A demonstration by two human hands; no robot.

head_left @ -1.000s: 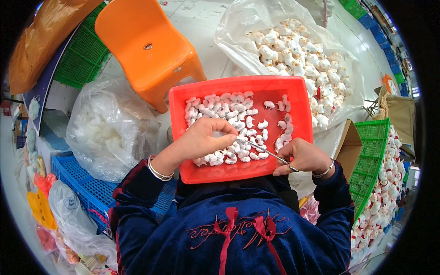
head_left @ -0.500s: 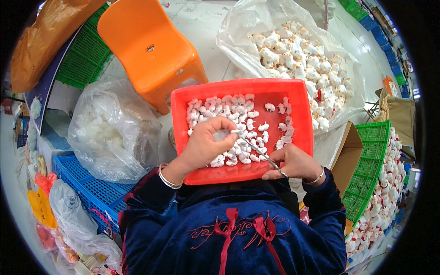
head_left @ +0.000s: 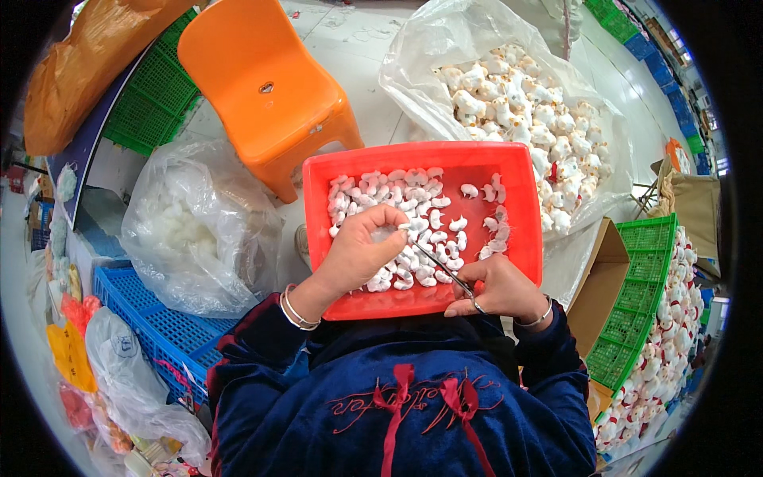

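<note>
A red plastic tray [head_left: 520,238] rests at my lap, holding many small curved white stuffed pieces [head_left: 393,195]. Over its left half, my left hand [head_left: 354,253] is closed, pinching one small white fabric piece [head_left: 404,227] between thumb and fingers. A tuft of white stuffing [head_left: 382,234] shows inside that hand's curl. My right hand [head_left: 502,288], at the tray's near right, grips long metal forceps [head_left: 439,263] by the looped handles. The forceps slant up and left, their tip meeting the piece at my left fingertips; whether the tip is inside cannot be made out.
An orange chair [head_left: 278,103] stands beyond the tray at left, beside a clear bag of white fluff [head_left: 179,226] near blue crates [head_left: 163,314]. At far right lies a big clear bag of white plush pieces [head_left: 548,119]. A green crate [head_left: 640,294] and cardboard box [head_left: 600,274] stand right.
My right hand and the forceps have shifted slightly left and up, toward my left fingertips. The left hand keeps its pinch. The whole view has shifted a little.
</note>
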